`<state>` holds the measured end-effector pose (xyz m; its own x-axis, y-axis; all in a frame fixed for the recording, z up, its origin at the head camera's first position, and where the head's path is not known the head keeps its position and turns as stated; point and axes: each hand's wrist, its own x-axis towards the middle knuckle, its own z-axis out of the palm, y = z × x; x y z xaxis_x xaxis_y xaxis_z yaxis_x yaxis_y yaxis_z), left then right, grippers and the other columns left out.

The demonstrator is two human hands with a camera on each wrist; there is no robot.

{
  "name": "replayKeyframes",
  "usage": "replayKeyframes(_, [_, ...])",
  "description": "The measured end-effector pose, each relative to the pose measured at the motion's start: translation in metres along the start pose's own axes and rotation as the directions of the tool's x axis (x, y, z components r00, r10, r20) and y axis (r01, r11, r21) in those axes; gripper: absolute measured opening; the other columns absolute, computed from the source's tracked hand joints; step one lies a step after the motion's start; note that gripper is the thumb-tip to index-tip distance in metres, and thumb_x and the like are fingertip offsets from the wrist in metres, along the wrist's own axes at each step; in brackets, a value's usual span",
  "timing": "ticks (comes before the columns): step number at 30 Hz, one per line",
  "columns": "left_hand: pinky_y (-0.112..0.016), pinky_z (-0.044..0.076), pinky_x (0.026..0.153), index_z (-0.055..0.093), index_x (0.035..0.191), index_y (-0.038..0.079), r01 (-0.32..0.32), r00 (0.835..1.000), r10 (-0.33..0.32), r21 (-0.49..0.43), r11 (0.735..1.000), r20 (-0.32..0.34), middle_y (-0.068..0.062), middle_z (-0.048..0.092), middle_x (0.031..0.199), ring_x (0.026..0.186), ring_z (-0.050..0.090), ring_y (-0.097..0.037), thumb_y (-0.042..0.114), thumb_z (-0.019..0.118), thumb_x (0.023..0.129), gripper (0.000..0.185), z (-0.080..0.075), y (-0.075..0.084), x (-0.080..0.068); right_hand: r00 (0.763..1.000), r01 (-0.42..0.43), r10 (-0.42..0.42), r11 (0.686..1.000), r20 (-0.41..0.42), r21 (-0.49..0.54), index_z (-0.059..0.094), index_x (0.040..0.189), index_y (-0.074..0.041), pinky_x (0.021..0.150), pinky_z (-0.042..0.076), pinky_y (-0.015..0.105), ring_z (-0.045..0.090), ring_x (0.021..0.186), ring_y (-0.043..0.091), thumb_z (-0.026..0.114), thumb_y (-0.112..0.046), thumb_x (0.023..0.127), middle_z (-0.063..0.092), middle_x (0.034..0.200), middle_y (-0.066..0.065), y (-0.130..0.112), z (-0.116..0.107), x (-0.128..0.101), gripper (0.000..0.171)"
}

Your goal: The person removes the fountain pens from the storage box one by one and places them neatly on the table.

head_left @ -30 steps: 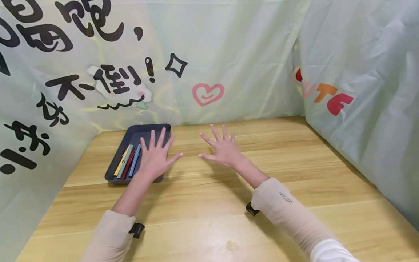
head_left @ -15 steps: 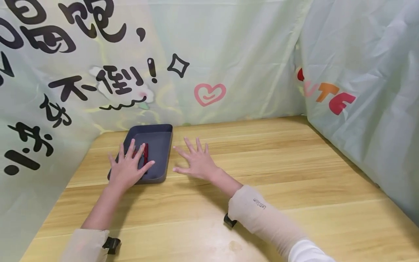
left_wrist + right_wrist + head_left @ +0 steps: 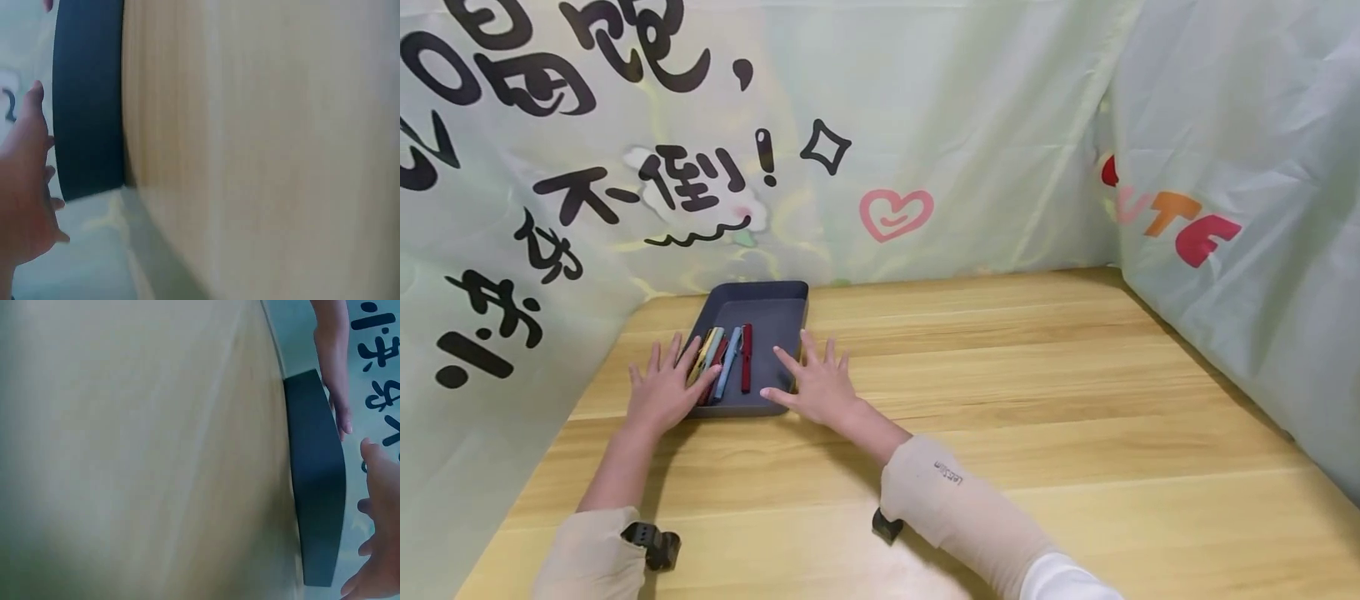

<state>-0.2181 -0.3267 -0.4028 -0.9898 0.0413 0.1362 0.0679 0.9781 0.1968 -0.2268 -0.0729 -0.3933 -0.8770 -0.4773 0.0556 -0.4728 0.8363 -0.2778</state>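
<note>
A dark blue-grey rectangular tray [image 3: 769, 312] lies at the left back of the table. Several pens rest in it, among them a blue pen [image 3: 728, 365] and a dark red pen [image 3: 747, 358] set a little apart. My left hand [image 3: 662, 395], fingers spread, is over the tray's left side and hides part of the pens on that side. On the other side, my right hand [image 3: 822, 388] spreads its fingers at the right rim, thumb overlapping the tray. Neither hand grips anything. Both wrist views show the tray's outer wall [image 3: 89, 100] beside the hands.
The wooden table [image 3: 1000, 375] stretches to the right and toward me. A pale printed curtain [image 3: 985, 142] hangs behind and along both sides, close to the tray's far end. Each sleeve has a black wrist camera [image 3: 658, 546] at it.
Both hands have moved left with fingers spread; the left went from over the tray to its left side, the right reached its right rim. More pens show now. The head view shifted slightly.
</note>
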Motion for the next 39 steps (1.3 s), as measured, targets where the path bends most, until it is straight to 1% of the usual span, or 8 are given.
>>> replayKeyframes(3, [-0.068,-0.006,0.096,0.019,0.147,0.008,-0.013,1.000,0.013,-0.029,0.999,0.006,-0.024,0.008,0.149,0.130,0.002,-0.051,0.058,0.028,0.093,0.074,0.003,-0.006,0.000,1.000,0.001,-0.001,1.000,0.027,-0.006,0.019,0.146,-0.036,0.101,0.018,0.060,0.008,0.132,0.046,0.034,-0.071,0.083,0.002,0.153,0.006,-0.002,0.005,0.002,0.074])
replayKeyframes(7, [-0.065,-0.003,0.098,0.018,0.147,0.008,-0.036,0.999,0.038,-0.072,0.997,0.016,-0.023,0.007,0.149,0.130,0.001,-0.050,0.058,0.027,0.094,0.074,0.007,-0.008,0.001,0.997,-0.005,0.004,1.000,0.075,0.016,0.017,0.147,-0.036,0.103,0.019,0.056,0.005,0.134,0.042,0.034,-0.070,0.084,-0.002,0.153,0.003,-0.002,0.011,0.003,0.074])
replayKeyframes(11, [-0.065,-0.001,0.099,0.019,0.146,0.005,-0.031,0.999,0.033,-0.095,0.995,0.013,-0.024,0.008,0.149,0.131,0.003,-0.049,0.057,0.028,0.094,0.075,0.009,-0.008,0.000,0.994,-0.013,0.007,0.999,0.106,0.052,0.016,0.147,-0.034,0.105,0.017,0.052,0.003,0.135,0.038,0.033,-0.070,0.084,-0.005,0.153,0.000,0.000,0.013,0.003,0.075])
replayKeyframes(14, [-0.065,0.002,0.099,0.019,0.146,0.004,-0.030,0.999,0.032,-0.096,0.995,0.015,-0.024,0.008,0.149,0.130,0.005,-0.050,0.057,0.028,0.094,0.075,0.009,-0.007,0.001,0.994,-0.010,0.004,0.999,0.112,0.053,0.014,0.148,-0.032,0.105,0.018,0.052,0.005,0.136,0.035,0.032,-0.070,0.084,-0.006,0.153,0.000,0.002,0.012,0.003,0.076])
replayKeyframes(20, [-0.065,0.003,0.099,0.018,0.146,0.004,-0.037,0.998,0.040,-0.084,0.996,0.038,-0.023,0.006,0.149,0.130,0.006,-0.050,0.057,0.027,0.094,0.075,0.013,0.000,0.001,0.992,-0.002,-0.003,0.999,0.125,0.042,0.010,0.148,-0.031,0.104,0.018,0.053,0.007,0.136,0.035,0.031,-0.071,0.084,-0.009,0.153,0.000,0.010,0.009,0.001,0.079])
replayKeyframes(27, [-0.063,0.002,0.100,0.020,0.146,0.003,-0.015,0.999,0.018,-0.087,0.996,0.038,-0.024,0.007,0.149,0.130,0.004,-0.050,0.059,0.026,0.093,0.078,0.014,0.013,-0.004,0.992,0.018,-0.023,0.999,0.124,0.044,0.010,0.149,-0.030,0.104,0.018,0.054,0.008,0.135,0.035,0.031,-0.070,0.085,-0.008,0.152,0.000,0.020,0.008,-0.004,0.079])
replayKeyframes(34, [-0.063,0.002,0.101,0.021,0.145,0.003,0.002,0.999,0.002,-0.086,0.996,0.039,-0.024,0.008,0.149,0.130,0.003,-0.050,0.059,0.027,0.093,0.078,0.017,0.026,-0.008,0.991,0.011,-0.015,1.000,0.133,0.028,0.010,0.149,-0.030,0.104,0.019,0.054,0.011,0.135,0.035,0.030,-0.071,0.084,-0.007,0.153,0.001,0.029,0.008,-0.011,0.079])
replayKeyframes(39, [-0.063,0.002,0.101,0.020,0.146,0.003,0.009,0.999,-0.004,-0.088,0.996,0.051,-0.023,0.007,0.149,0.131,0.003,-0.049,0.059,0.027,0.093,0.078,0.020,0.034,-0.010,0.990,0.014,-0.018,0.999,0.140,0.032,0.011,0.149,-0.030,0.104,0.018,0.053,0.011,0.135,0.035,0.031,-0.071,0.084,-0.006,0.153,0.001,0.036,0.007,-0.016,0.079])
